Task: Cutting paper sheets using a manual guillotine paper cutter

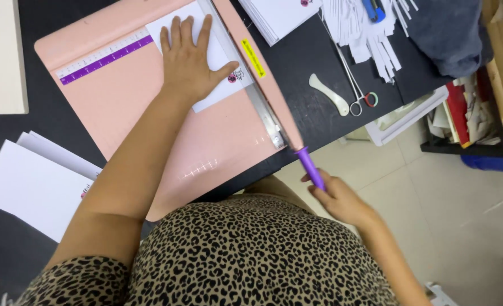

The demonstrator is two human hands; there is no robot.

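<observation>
My left hand [189,59] lies flat, fingers spread, pressing the white sheet [217,54] onto the pink cutter board [127,107]; my right hand [336,195] is curled round the purple handle [311,167] of the blade arm [262,79]. The paper looks thin, light and apt to slide, so I pin it from above. My thumb sits just beside the cutting edge. There is open room to the right, over the floor.

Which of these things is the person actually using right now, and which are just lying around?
In use:
left hand pressing the white sheet
right hand on the purple handle
pink cutter

Lying about:
scissors
white tool
paper strips
paper stack
grey cloth
</observation>
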